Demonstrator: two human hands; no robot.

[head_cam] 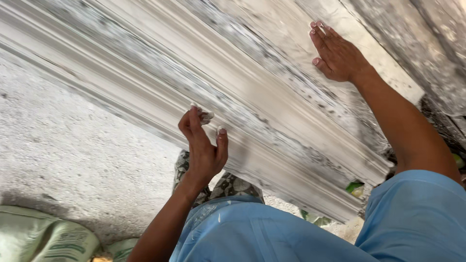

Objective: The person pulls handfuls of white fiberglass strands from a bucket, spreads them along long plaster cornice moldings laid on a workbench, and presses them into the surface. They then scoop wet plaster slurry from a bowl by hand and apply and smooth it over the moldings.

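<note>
Across the middle of the view, from upper left to lower right, a long white plaster cornice moulding [272, 121] with stepped ridges is laid, its surface smeared and speckled with grey. At the near edge of the moulding, the left hand [204, 145] is set: its fingers [194, 116] are curled over the lowest ridge, the thumb raised beside them, white paste on the tips; nothing else is held. On the far upper part of the moulding, the right hand [337, 53] is pressed flat, fingers straight and close together, nothing gripped. Below the moulding, blue sleeves and garment [291, 233] are seen, with patterned dark cloth [228, 187] just under the left wrist. Left of the moulding, a rough pale concrete floor [73, 145] is spread; green woven sacks [43, 237] are lying at its lower corner, well apart from the moulding.
</note>
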